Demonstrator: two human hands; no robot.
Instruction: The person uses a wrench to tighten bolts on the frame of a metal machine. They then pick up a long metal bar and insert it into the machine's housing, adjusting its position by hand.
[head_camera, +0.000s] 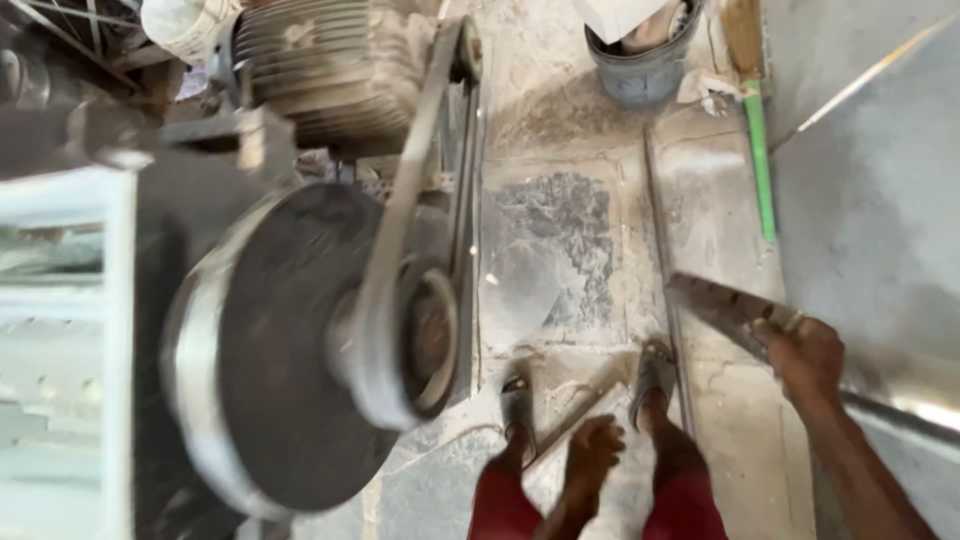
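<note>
Your left hand (592, 447) is hanging low between your legs, fingers curling loosely inward and holding nothing, just above the dusty concrete floor (560, 250). Your right hand (808, 357) is reaching out to the right, fingers closing around the near end of a flat metal piece (722, 305) that is angling up and left from the grip; motion blur is hiding its exact shape. You are wearing red trousers (683, 510) and dark sandals (655, 372), feet planted on the floor either side of the left hand. Left of you, a big dark flywheel (280, 350) with a pale rim is filling the view, a belt (415, 175) running from its hub pulley up to a ribbed motor (325, 70). A thin metal rod (665, 270) is lying on the floor, running up from beside your right foot. A green-handled broom (758, 150) is lying farther up, near a grey bucket (640, 65). A grey sheet (880, 200) is covering the right side.
</note>
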